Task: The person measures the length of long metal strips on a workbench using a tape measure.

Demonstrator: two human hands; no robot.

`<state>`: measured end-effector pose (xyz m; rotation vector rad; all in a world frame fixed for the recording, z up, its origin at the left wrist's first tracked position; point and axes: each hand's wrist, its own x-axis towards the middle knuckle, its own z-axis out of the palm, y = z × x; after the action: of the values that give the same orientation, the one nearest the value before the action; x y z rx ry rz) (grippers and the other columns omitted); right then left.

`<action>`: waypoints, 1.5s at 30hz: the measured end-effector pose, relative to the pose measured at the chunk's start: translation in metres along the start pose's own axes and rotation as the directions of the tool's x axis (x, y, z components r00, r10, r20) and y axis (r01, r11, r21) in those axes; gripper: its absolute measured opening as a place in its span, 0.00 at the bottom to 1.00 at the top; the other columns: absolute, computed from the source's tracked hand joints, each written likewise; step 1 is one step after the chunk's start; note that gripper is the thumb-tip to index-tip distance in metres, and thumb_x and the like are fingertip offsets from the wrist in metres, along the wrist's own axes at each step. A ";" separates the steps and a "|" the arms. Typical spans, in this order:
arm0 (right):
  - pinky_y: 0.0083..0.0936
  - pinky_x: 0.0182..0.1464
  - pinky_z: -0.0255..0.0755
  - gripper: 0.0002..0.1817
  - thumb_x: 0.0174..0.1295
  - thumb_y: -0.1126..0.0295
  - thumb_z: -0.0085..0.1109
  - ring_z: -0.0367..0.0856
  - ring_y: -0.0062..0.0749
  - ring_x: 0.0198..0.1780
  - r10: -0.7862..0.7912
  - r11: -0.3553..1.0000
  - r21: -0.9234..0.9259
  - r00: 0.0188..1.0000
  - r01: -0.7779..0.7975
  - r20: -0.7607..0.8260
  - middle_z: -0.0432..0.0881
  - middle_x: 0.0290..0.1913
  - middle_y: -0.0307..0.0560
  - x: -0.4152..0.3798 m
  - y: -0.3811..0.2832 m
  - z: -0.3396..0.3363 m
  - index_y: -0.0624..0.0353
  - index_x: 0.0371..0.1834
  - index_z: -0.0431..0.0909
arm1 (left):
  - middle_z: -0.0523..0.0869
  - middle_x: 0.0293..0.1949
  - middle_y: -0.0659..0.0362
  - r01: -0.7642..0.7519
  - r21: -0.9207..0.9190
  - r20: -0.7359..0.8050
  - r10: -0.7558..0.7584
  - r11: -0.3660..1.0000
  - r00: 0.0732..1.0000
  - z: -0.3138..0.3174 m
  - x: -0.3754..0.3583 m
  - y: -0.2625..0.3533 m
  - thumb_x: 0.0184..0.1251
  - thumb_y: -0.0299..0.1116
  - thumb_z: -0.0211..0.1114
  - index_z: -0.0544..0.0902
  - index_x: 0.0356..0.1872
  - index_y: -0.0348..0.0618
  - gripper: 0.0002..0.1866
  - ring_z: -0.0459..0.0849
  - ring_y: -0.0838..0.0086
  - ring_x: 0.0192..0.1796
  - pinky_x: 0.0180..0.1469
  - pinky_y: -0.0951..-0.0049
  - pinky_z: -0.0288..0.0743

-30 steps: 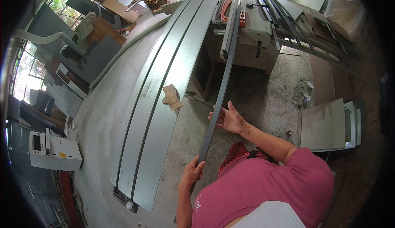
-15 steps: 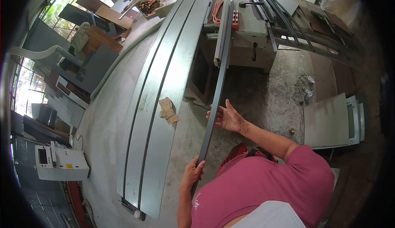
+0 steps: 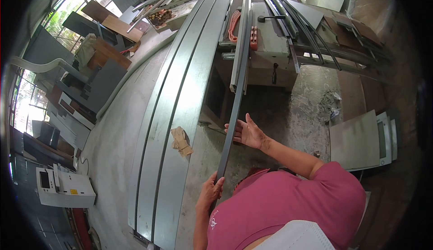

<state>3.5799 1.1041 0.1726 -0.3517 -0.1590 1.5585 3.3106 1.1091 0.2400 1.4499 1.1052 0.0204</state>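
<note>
A long dark grey metal bar point(image 3: 235, 110) slants from beside my body up toward the machine, its far part lying along a pale metal rail point(image 3: 237, 60). My left hand point(image 3: 211, 190) is closed round its near end, thumb on top. Farther along, my right hand point(image 3: 249, 133) is spread, thumb pointing up and fingers stretched out behind the bar, which partly covers their tips. To the left runs a long silvery sliding table point(image 3: 189, 87) with two dark grooves. A crumpled brown piece, perhaps glove or cardboard point(image 3: 181, 142), lies on it.
An orange push handle point(image 3: 233, 26) and a red slotted block point(image 3: 254, 38) are beside the rail. Several dark metal strips point(image 3: 311, 33) lie at the upper right. Pale panels point(image 3: 354, 139) lean at right. A white control box point(image 3: 67, 187) stands at lower left.
The machine, rail and brown piece have shifted nearer and lower in view. Both hands and the bar keep nearly the same place in the picture, now farther along the machine.
</note>
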 end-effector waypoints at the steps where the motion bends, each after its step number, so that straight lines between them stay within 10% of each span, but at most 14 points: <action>1: 0.34 0.55 0.69 0.31 0.61 0.39 0.47 0.75 0.35 0.51 -0.015 1.000 0.002 1.000 0.016 -0.006 0.76 0.51 0.46 0.001 -0.003 0.000 0.55 0.52 0.72 | 0.72 0.18 0.65 -0.016 0.007 0.002 0.016 1.000 1.000 -0.001 0.004 0.002 0.66 0.46 0.59 0.72 0.58 0.45 0.24 0.72 0.82 0.17 0.20 0.79 0.67; 2: 0.34 0.55 0.69 0.31 0.61 0.39 0.47 0.75 0.35 0.51 -0.017 1.000 -0.002 1.000 0.017 -0.003 0.76 0.51 0.46 -0.001 -0.004 -0.004 0.55 0.52 0.72 | 0.72 0.18 0.65 -0.021 0.007 0.001 0.021 1.000 1.000 -0.003 0.008 0.006 0.66 0.46 0.59 0.72 0.58 0.45 0.24 0.72 0.82 0.17 0.20 0.79 0.67; 4: 0.31 0.48 0.72 0.22 0.63 0.52 0.54 0.76 0.34 0.43 -0.423 0.642 -0.764 0.860 0.060 -0.287 0.77 0.46 0.44 -0.005 -0.006 -0.001 0.56 0.52 0.71 | 0.72 0.18 0.65 -0.010 0.018 0.016 0.010 1.000 1.000 -0.004 0.013 0.013 0.66 0.45 0.59 0.72 0.58 0.45 0.23 0.72 0.82 0.18 0.20 0.78 0.67; 5: 0.31 0.48 0.72 0.22 0.63 0.52 0.54 0.76 0.34 0.43 -0.426 0.640 -0.766 0.859 0.064 -0.284 0.77 0.46 0.44 -0.010 -0.008 0.001 0.56 0.52 0.71 | 0.72 0.18 0.65 -0.015 0.019 0.016 0.014 1.000 1.000 -0.005 0.015 0.016 0.66 0.45 0.59 0.72 0.58 0.45 0.23 0.72 0.82 0.18 0.20 0.78 0.67; 7: 0.29 0.43 0.74 0.18 0.61 0.64 0.58 0.76 0.36 0.40 -0.532 -0.140 -0.960 0.800 0.241 0.278 0.76 0.39 0.43 -0.026 -0.024 0.045 0.56 0.52 0.71 | 0.72 0.18 0.65 -0.014 0.057 0.015 0.013 0.998 1.000 -0.004 0.022 0.023 0.67 0.43 0.58 0.72 0.59 0.46 0.22 0.72 0.82 0.19 0.22 0.78 0.68; 11: 0.39 0.55 0.66 0.24 0.53 0.58 0.65 0.76 0.40 0.43 -0.028 -0.510 -0.545 0.620 0.666 0.784 0.76 0.41 0.45 -0.002 -0.034 0.084 0.56 0.51 0.72 | 0.73 0.19 0.63 -0.021 0.026 -0.011 0.021 0.999 1.000 0.001 0.031 0.041 0.67 0.41 0.58 0.72 0.58 0.45 0.21 0.73 0.80 0.21 0.24 0.76 0.69; 15: 0.43 0.59 0.60 0.29 0.53 0.49 0.61 0.75 0.40 0.48 0.286 -0.540 -0.405 0.613 0.738 0.737 0.77 0.42 0.47 0.035 -0.029 0.065 0.55 0.53 0.72 | 0.76 0.21 0.60 -0.037 0.185 -0.025 0.042 0.982 0.999 0.005 0.044 0.052 0.66 0.40 0.59 0.73 0.57 0.42 0.21 0.73 0.78 0.23 0.27 0.74 0.69; 20: 0.33 0.45 0.64 0.29 0.56 0.39 0.51 0.78 0.38 0.44 0.705 -0.506 -0.560 0.688 0.656 0.170 0.80 0.37 0.45 0.055 -0.042 0.059 0.54 0.44 0.77 | 0.78 0.25 0.57 -0.081 0.128 -0.028 0.085 0.988 0.996 0.018 0.055 0.046 0.65 0.41 0.60 0.72 0.58 0.40 0.23 0.74 0.79 0.26 0.30 0.75 0.70; 45: 0.31 0.41 0.61 0.27 0.53 0.38 0.53 0.77 0.35 0.38 0.656 -0.455 -0.458 0.635 0.764 0.407 0.77 0.28 0.40 0.083 -0.134 0.006 0.53 0.29 0.76 | 0.74 0.17 0.60 0.009 0.137 -0.140 0.010 0.991 0.990 0.070 0.117 0.125 0.65 0.42 0.61 0.69 0.60 0.37 0.27 0.71 0.80 0.18 0.22 0.75 0.66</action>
<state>3.7057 1.1905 0.2108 -0.9989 -2.6957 0.4800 3.4892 1.1538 0.2529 1.5910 1.2405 0.0480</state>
